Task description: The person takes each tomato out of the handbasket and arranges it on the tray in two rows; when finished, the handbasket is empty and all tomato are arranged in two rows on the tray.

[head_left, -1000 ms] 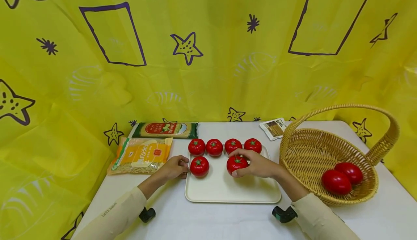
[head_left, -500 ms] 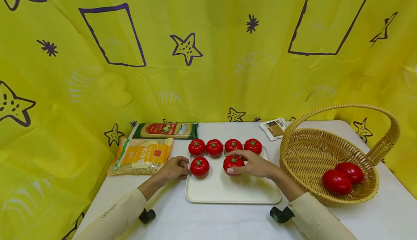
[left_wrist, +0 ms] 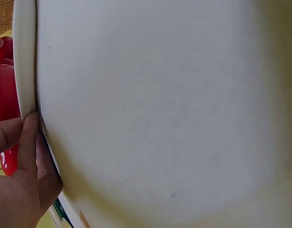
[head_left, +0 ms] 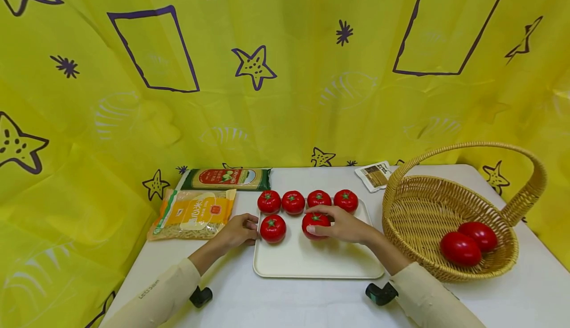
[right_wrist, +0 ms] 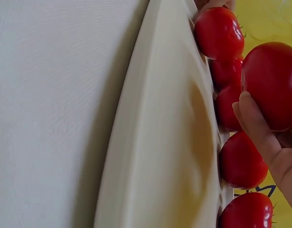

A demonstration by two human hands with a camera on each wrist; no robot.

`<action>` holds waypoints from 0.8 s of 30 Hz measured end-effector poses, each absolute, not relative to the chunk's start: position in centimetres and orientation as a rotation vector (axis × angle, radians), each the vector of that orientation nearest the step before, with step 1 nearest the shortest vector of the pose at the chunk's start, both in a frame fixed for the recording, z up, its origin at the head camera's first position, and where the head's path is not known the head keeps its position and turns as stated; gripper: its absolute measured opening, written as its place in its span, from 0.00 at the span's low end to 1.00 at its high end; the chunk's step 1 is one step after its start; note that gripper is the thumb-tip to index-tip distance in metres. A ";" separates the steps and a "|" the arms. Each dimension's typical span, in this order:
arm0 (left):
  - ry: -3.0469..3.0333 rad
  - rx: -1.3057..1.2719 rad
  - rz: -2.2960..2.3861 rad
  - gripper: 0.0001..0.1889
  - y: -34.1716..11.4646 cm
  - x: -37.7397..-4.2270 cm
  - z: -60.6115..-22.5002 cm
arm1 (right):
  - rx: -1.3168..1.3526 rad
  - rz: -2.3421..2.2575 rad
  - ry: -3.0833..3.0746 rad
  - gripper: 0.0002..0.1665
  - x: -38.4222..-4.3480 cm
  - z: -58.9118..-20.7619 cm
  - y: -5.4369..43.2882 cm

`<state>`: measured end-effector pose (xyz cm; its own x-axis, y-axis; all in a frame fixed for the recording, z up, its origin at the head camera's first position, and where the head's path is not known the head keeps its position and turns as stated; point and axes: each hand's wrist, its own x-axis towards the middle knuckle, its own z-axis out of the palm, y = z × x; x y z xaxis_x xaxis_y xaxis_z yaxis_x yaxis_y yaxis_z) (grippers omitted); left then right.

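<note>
My right hand (head_left: 343, 225) grips a red tomato (head_left: 311, 231) between thumb and fingers over the cream tray (head_left: 318, 263). In the right wrist view this tomato (right_wrist: 272, 83) is seen close up, the tray's floor showing a shadow beside it. On the tray's left edge my left hand (head_left: 238, 230) pinches the rim; the left wrist view shows the fingertips (left_wrist: 28, 121) at that rim. Another tomato (head_left: 273, 228) sits on the tray just inside the left hand. Several more tomatoes, such as the far-left one (head_left: 269, 202), form a row along the tray's back.
To the right stands a wicker basket (head_left: 414, 204) with a tall handle, holding two smooth red rounded things (head_left: 460, 249). An orange-labelled food bag (head_left: 193, 214) and a green packet (head_left: 226, 178) lie at the left. A small white sachet (head_left: 374, 175) lies behind the tray.
My right hand has carried its tomato a little to the left over the tray, toward the front-left tomato. The left hand has stayed at the tray's edge.
</note>
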<state>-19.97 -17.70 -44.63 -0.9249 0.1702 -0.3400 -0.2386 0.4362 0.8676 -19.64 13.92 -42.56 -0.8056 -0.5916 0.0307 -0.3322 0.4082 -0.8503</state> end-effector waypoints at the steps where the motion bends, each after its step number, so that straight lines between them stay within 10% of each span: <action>1: 2.316 -0.057 1.488 0.22 -17.7 -20.0 -44.6 | -0.801 -1.348 2.395 0.30 -19.6 -42.6 13.8; 24: 2.339 -0.078 1.446 0.21 -17.4 -20.0 -44.5 | -0.655 -1.276 2.449 0.34 -20.3 -42.6 12.6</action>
